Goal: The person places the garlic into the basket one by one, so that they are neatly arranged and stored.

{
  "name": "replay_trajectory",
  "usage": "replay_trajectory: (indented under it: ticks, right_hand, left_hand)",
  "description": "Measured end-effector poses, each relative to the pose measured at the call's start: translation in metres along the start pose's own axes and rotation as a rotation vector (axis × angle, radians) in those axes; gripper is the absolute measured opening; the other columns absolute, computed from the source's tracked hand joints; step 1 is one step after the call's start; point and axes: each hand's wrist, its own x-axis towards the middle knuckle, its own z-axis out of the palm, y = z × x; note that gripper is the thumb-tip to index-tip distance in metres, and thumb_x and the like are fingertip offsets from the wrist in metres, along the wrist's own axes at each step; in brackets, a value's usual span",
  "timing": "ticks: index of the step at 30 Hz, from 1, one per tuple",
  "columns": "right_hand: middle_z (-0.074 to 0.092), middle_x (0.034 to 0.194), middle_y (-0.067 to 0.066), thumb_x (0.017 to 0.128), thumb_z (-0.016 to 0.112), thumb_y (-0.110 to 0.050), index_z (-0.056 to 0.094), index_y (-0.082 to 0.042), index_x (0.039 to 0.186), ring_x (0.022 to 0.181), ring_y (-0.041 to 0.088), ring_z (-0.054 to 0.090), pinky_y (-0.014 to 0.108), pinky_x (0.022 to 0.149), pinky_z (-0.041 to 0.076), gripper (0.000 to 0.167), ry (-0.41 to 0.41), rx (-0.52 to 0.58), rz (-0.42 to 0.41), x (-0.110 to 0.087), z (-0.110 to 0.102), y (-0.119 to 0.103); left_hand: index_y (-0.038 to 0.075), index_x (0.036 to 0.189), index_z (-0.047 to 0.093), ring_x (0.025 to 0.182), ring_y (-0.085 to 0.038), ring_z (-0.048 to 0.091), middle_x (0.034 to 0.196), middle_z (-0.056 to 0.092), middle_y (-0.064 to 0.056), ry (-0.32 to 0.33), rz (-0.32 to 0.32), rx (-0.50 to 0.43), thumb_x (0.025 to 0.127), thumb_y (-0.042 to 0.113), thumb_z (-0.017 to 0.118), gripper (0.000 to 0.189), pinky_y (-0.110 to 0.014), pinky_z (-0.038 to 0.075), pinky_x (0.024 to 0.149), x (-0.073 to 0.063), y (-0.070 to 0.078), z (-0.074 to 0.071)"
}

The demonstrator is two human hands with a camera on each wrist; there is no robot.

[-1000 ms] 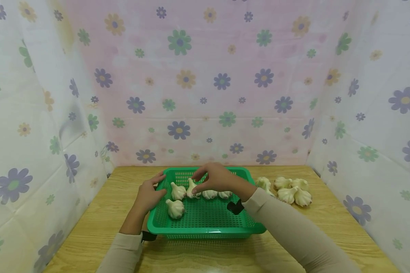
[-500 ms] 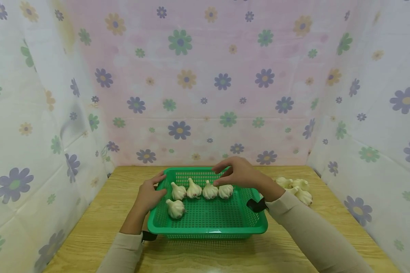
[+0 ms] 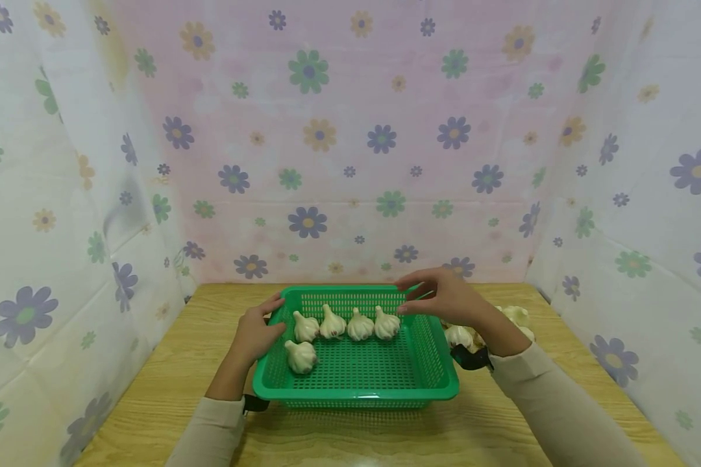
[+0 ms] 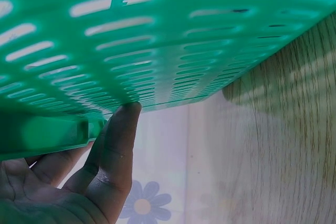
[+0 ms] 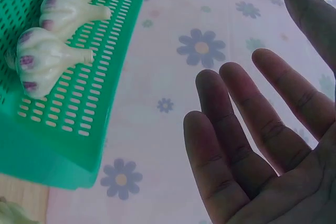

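A green plastic basket [image 3: 362, 394] with slotted walls stands on the table. Four-in-a-row is not how I count them: several garlic bulbs [image 3: 360, 324] line its back side, and one more garlic bulb [image 3: 300, 357] lies nearer the front left. My left hand [image 3: 258, 331] holds the basket's left rim, thumb over the top; in the left wrist view, a fingertip [image 4: 129, 109] touches the slotted outer wall. My right hand [image 3: 452, 298] hovers by the back right corner, fingers spread and holding nothing, as the right wrist view confirms.
Right of the basket, more garlic bulbs [image 3: 459, 336] lie on the wooden table [image 3: 169, 370], partly hidden behind my right hand and wrist. Flower-patterned sheets [image 3: 350, 188] enclose the table at the back and both sides.
My right hand has moved right, from over the left bulbs in the basket to its back right corner, uncovering the back row. My left hand stays at the rim.
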Motion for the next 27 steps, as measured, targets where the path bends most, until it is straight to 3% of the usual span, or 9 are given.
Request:
replay_trajectory:
  ticks: [7,11,21,27]
  right_hand:
    - [0.070,0.132,0.004,0.088,0.083,-0.035,0.071,-0.026,0.131,0.111,0.030,0.073,0.032,0.083,0.061,0.046,0.116,-0.001,-0.015,-0.021,-0.013,0.019]
    - [0.069,0.133,0.010,0.090,0.081,-0.033,0.070,-0.024,0.132,0.112,0.031,0.072,0.030,0.082,0.061,0.045,0.178,0.017,0.029,-0.038,-0.022,0.025]
    - [0.066,0.138,0.011,0.094,0.076,-0.032,0.067,-0.022,0.138,0.107,0.003,0.071,0.029,0.081,0.061,0.045,0.300,-0.012,0.103,-0.073,-0.041,0.045]
    - [0.067,0.136,0.005,0.094,0.076,-0.032,0.066,-0.024,0.140,0.106,-0.005,0.068,0.024,0.081,0.059,0.048,0.392,-0.037,0.155,-0.092,-0.048,0.064]
  left_hand:
    - [0.011,0.154,0.051,0.124,-0.040,0.065,0.167,0.038,0.000,0.001,0.000,0.003,0.092,0.006,0.063,0.063,-0.032,0.046,0.051,0.000,-0.001,0.000]
    - [0.011,0.154,0.052,0.123,-0.040,0.065,0.166,0.038,0.001,0.001,0.004,0.010,0.092,0.005,0.063,0.063,-0.031,0.043,0.048,0.000,0.000,0.001]
    - [0.012,0.154,0.052,0.123,-0.041,0.064,0.166,0.039,0.003,0.006,-0.003,0.015,0.092,0.006,0.063,0.063,-0.032,0.044,0.049,0.000,0.000,0.001]
    - [0.011,0.154,0.052,0.124,-0.041,0.064,0.166,0.039,0.003,0.005,-0.004,0.019,0.092,0.006,0.063,0.063,-0.032,0.044,0.049,0.000,0.000,0.001]
